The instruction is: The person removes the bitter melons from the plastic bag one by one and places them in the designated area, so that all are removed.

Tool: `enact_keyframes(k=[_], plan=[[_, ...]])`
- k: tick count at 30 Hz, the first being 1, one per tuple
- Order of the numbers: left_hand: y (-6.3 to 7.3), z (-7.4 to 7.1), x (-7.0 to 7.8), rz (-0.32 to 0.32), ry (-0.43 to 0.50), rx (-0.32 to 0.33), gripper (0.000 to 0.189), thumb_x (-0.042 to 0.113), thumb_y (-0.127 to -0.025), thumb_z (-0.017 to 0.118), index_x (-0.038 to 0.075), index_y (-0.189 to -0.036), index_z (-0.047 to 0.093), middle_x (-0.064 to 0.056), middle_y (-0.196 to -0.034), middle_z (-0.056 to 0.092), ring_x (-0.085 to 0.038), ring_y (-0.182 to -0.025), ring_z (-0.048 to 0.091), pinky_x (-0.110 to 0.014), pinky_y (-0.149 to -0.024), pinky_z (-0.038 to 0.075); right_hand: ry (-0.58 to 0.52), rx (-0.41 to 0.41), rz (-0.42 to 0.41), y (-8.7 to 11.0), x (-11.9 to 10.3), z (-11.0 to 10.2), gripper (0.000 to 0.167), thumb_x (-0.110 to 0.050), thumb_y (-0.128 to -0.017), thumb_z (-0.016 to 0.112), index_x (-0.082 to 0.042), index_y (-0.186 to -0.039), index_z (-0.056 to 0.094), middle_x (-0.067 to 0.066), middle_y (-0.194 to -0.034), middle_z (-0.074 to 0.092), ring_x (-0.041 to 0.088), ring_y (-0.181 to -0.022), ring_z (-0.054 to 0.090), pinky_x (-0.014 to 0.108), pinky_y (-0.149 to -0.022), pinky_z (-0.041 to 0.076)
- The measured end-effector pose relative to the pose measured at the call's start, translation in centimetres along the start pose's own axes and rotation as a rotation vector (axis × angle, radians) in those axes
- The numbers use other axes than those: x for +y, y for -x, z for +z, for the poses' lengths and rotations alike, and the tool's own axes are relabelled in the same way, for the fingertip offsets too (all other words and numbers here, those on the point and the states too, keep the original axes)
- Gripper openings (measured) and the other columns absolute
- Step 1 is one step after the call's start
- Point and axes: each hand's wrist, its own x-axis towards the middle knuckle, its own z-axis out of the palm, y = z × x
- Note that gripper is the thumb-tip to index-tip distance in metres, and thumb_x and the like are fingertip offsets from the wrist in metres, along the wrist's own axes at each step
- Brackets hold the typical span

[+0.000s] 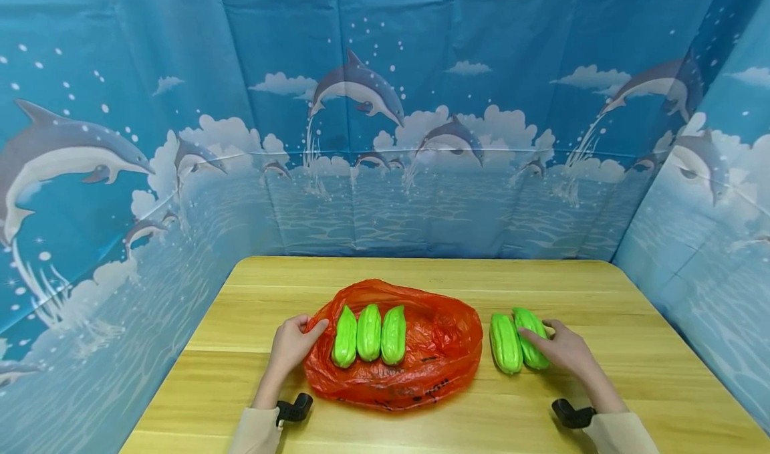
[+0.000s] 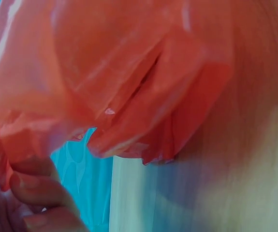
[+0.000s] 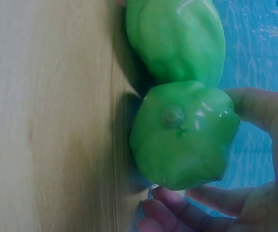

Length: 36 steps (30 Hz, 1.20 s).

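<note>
A red plastic bag [image 1: 442, 367] lies spread on the table with its mouth open, and three bright green, ridged gourds [image 1: 369, 332] rest side by side inside it. At the bag's left rim, my left hand [image 1: 295, 342] pinches the thin plastic between thumb and fingers; the left wrist view shows the film bunched at the fingertips [image 2: 30, 181]. To the right of the bag, two more green gourds lie next to each other. My right hand [image 1: 562, 348] grips the outer gourd [image 3: 182, 140], thumb on one side and fingers on the other. The inner gourd [image 1: 505, 344] touches it.
The wooden table [image 1: 252, 367] has rounded far corners. A blue dolphin-print curtain [image 1: 421, 206] hangs behind it and along both sides. Dark print shows on the bag's near side. A black wrist mount [image 1: 295, 408] sits on each forearm.
</note>
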Motion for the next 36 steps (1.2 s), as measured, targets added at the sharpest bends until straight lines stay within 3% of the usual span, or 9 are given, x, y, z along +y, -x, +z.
enact_keyframes(k=[11,17,27,36], plan=[[0.0,0.0,0.1,0.006,-0.006,0.002,0.041,0.033,-0.086,0.07,0.011,-0.062,0.047,0.003,-0.049,0.036,-0.013,-0.045,0.04,-0.024,-0.048,0.031,-0.032,0.045,-0.035,0.3,0.0,-0.3,0.095,-0.06,-0.091,0.048,0.021,-0.135,0.025,0.037,-0.113,0.052,0.047,-0.1,0.053,0.052,-0.076,0.045],[-0.1,-0.1,0.0,0.011,-0.007,0.0,0.042,0.036,-0.086,0.071,0.011,-0.062,0.047,0.004,-0.049,0.036,-0.012,-0.044,0.039,-0.024,-0.048,0.031,-0.057,0.086,-0.054,0.4,-0.1,-0.4,0.091,-0.058,-0.093,0.047,0.019,-0.136,0.026,0.04,-0.116,0.049,0.049,-0.101,0.052,0.054,-0.076,0.045],[-0.1,-0.1,-0.1,0.002,-0.003,-0.003,0.039,0.036,-0.086,0.07,0.011,-0.064,0.05,0.003,-0.05,0.038,-0.012,-0.045,0.041,-0.023,-0.047,0.032,-0.084,0.306,-0.131,0.6,-0.8,-0.4,0.079,-0.049,-0.095,0.05,0.018,-0.135,0.033,0.04,-0.116,0.046,0.051,-0.1,0.049,0.056,-0.074,0.043],[0.0,-0.2,0.1,-0.006,0.001,-0.004,0.04,0.036,-0.086,0.071,0.011,-0.063,0.049,0.003,-0.05,0.038,-0.012,-0.045,0.04,-0.023,-0.047,0.032,-0.117,0.447,-0.189,0.9,-3.6,-0.5,0.067,-0.044,-0.095,0.054,0.012,-0.131,0.044,0.031,-0.108,0.052,0.044,-0.095,0.051,0.053,-0.075,0.041]])
